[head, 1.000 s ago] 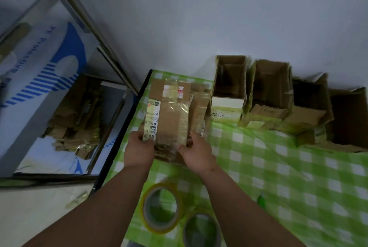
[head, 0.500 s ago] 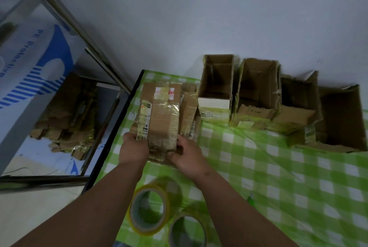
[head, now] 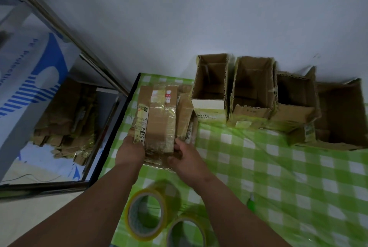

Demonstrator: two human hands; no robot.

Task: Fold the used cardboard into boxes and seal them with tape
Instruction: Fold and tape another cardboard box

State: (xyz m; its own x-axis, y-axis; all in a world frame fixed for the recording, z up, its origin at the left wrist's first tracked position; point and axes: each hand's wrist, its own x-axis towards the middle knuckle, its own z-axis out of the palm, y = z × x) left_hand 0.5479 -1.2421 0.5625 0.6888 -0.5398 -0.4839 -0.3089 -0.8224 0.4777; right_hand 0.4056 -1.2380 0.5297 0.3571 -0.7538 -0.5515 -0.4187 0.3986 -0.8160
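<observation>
Head view: both hands, left (head: 130, 152) and right (head: 186, 159), still grip the flattened, tape-covered brown cardboard (head: 157, 119) at the worktop's far-left corner; folding not begun.

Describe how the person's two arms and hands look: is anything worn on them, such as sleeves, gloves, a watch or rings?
Both forearms are bare as far as the picture shows; no sleeve edge comes into view. The left hand and the right hand wear no gloves. No watch, bracelet or band shows on either wrist. No ring can be seen, though the fingertips are partly hidden and the light is dim.
</observation>
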